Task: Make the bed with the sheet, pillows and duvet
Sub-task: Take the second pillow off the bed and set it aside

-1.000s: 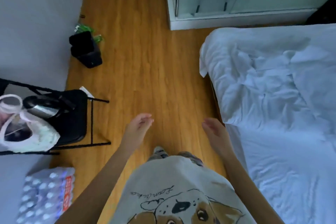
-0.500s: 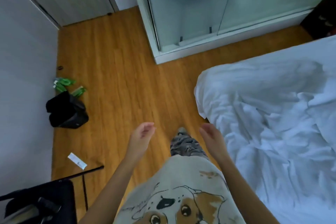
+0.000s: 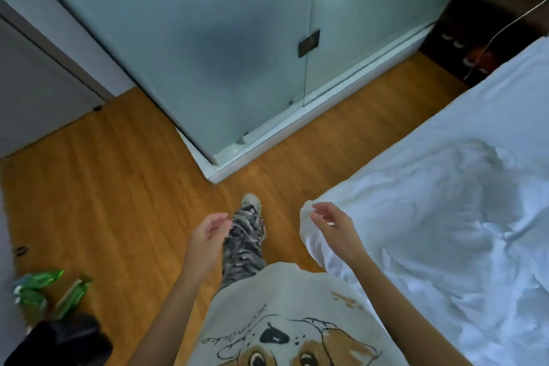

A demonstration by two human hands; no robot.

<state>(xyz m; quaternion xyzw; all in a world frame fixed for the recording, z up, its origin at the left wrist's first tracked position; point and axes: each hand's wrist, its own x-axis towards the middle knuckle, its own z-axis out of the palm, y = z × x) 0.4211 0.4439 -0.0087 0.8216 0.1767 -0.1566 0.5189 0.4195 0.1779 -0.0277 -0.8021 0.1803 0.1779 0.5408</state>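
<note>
Person standing beside the rumpled bed, both hands lifted and grasping nothing.

At the near left, green packets [image 3: 38, 287] are lying on the wooden floor [image 3: 118, 187] by a black bag [image 3: 59, 342]. The left hand [image 3: 208, 236] is hanging over the floor with fingers loosely curled, released. The right hand [image 3: 334, 227] is hovering just over the near corner of the white duvet [image 3: 430, 217], fingers relaxed, pinching nothing. The duvet is lying crumpled across the bed at the right, beyond the frosted glass door [image 3: 222, 38].
</note>
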